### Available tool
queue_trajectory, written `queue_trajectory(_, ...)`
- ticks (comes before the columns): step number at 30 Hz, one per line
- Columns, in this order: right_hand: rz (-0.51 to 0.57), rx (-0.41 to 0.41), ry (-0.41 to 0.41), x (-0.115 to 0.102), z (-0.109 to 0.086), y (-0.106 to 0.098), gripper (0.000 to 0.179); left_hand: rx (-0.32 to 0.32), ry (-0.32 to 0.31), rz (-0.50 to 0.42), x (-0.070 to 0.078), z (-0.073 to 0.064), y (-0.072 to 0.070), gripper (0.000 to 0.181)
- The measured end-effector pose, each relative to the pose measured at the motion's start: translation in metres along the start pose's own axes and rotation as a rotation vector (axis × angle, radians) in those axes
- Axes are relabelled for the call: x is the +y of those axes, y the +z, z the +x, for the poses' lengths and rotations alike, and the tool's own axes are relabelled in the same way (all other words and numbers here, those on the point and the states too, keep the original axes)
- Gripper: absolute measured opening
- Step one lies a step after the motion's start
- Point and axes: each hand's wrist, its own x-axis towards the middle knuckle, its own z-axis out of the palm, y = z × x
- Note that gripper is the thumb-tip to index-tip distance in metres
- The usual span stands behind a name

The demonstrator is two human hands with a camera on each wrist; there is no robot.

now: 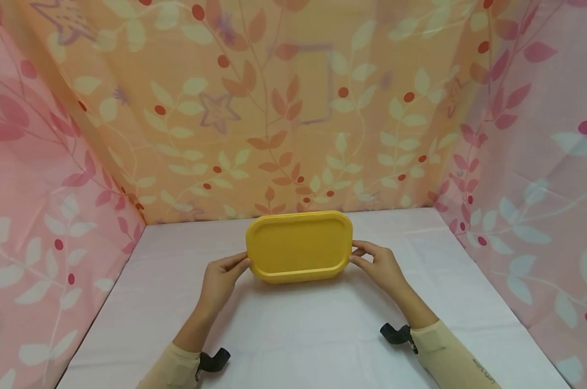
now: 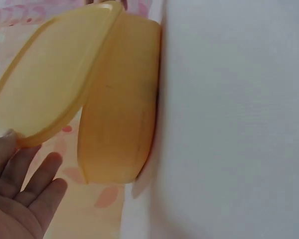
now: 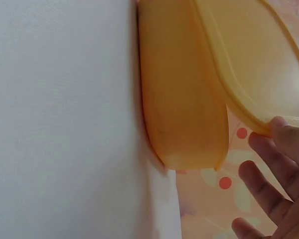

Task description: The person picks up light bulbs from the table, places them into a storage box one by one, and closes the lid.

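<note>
A yellow rectangular lid [image 1: 300,246] with rounded corners slants over a yellow plastic container [image 2: 122,99], which stands on the white-covered table. Its flat face tips toward the head camera, hiding most of the container in that view. At the lid's left end, my left hand [image 1: 220,281] pinches the edge between thumb and fingers. My right hand [image 1: 381,267] pinches the opposite end the same way, thumb on the lid's face in the right wrist view. One long edge of the lid [image 3: 259,59] meets the container's upper side, while the rest rises away from it.
White cloth covers the table [image 1: 303,335]. An orange leaf-patterned curtain [image 1: 274,108] hangs behind it, with pink patterned curtains at the left [image 1: 45,216] and right [image 1: 532,189]. A black camera mount sits at each wrist.
</note>
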Motion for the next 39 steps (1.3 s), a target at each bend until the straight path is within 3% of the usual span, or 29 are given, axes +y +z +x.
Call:
queue_trajectory(10,0.147,0.031,-0.052,-0.001,-0.002,0.0,0.063,0.096,0.109,-0.201,-0.005,-0.002,0.01,0.039)
queue_trajectory(17,0.167,-0.008,-0.046,-0.004,-0.001,-0.005,0.066,0.113,0.14,-0.23,-0.003,-0.002,0.009,0.039)
queue_trajectory(20,0.175,-0.048,-0.055,-0.002,-0.001,-0.009,0.064,0.063,0.141,-0.189,-0.002,-0.002,0.004,0.041)
queue_trajectory(25,0.197,-0.137,-0.071,0.003,0.001,-0.019,0.062,-0.073,0.141,-0.066,-0.002,0.001,-0.008,0.045)
queue_trajectory(33,0.282,-0.238,-0.11,0.007,0.001,-0.033,0.072,-0.263,0.159,0.054,0.001,0.006,-0.028,0.057)
queue_trajectory(39,0.32,-0.229,-0.14,0.011,0.002,-0.034,0.071,-0.293,0.174,0.106,0.001,0.006,-0.03,0.064)
